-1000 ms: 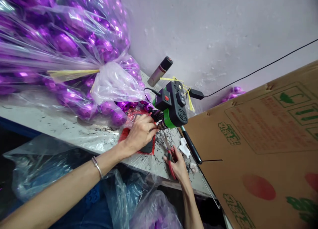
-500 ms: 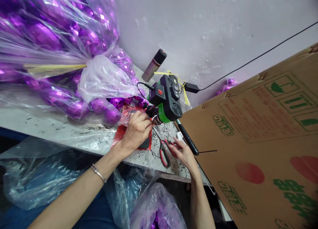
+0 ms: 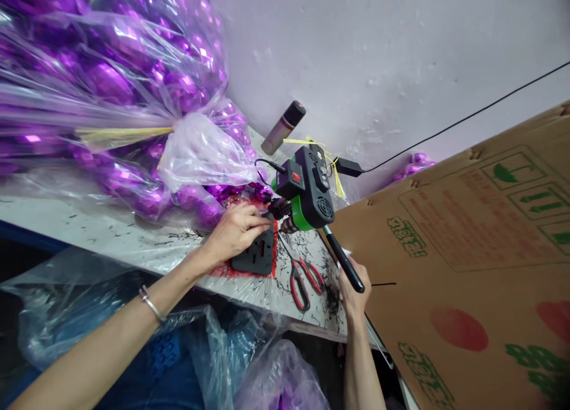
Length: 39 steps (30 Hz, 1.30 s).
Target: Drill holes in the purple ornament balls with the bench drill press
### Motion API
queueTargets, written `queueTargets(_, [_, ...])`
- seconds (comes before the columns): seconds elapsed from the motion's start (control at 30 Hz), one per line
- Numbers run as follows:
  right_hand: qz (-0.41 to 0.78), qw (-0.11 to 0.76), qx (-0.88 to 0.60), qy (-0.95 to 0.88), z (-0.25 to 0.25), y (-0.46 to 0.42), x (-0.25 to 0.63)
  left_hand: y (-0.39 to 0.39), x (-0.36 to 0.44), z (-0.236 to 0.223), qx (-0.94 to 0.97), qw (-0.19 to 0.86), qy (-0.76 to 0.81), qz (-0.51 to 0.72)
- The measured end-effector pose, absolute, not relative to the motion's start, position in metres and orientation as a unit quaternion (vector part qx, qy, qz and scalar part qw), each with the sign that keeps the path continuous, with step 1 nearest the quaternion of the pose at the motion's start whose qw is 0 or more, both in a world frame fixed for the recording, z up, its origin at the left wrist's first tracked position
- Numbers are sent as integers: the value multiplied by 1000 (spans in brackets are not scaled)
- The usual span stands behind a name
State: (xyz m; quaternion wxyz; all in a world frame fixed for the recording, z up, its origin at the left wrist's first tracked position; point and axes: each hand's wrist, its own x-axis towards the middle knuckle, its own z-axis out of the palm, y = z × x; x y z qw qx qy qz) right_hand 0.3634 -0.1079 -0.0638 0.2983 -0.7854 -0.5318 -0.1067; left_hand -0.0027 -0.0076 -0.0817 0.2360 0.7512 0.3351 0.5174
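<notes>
My left hand (image 3: 240, 229) has its fingers pinched together beside the dark chuck (image 3: 289, 225) of a small black and green drill press (image 3: 307, 187); whatever it pinches is too small to make out. Below that hand lies a dark grey slotted plate (image 3: 256, 257) on red plastic film (image 3: 216, 272). My right hand (image 3: 356, 288) is curled behind the press's black lever handle (image 3: 345, 260), which hides part of its fingers. A scrap of something white (image 3: 347, 253) shows at its fingertips. Between the hands, scissors (image 3: 303, 279) with red and black handles rest on the table.
Clear bags of shiny purple balls (image 3: 111, 83) fill the left side. A grey and black bottle (image 3: 284, 127) stands by the wall. A large cardboard box (image 3: 445, 232) blocks the right. Dark shavings (image 3: 332, 297) litter the table; a power cable (image 3: 445, 119) runs from the press.
My right hand has moved right, from beside the scissors to behind the lever handle, and its fingers have curled. My left hand has shifted slightly back from the chuck, uncovering more of the plate.
</notes>
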Motion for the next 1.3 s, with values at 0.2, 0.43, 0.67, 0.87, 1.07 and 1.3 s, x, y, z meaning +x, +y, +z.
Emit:
queueTargets(0.2, [26,438,-763,-476,-48,-132,261,-28,1,-89,689,255,407,543])
queueTargets(0.43, [99,483,-670,-555,-48,-102,161,-43,1,-92,694,309,393,518])
queueTargets(0.67, [126,577,-641,-490,-65,-74,141,-43,-6,-108,664,351,405,521])
queueTargets(0.87, [192,531,-671,-480,-57,-75,141,-47,-3,-114,650,363,425,515])
queueTargets(1.07, [239,496,-702,-451,-75,-94,140,-49,-8,-112,638,367,411,538])
queueTargets(1.3, [99,546,-691,-463,-61,-94,153,-34,-10,-86,624,263,380,630])
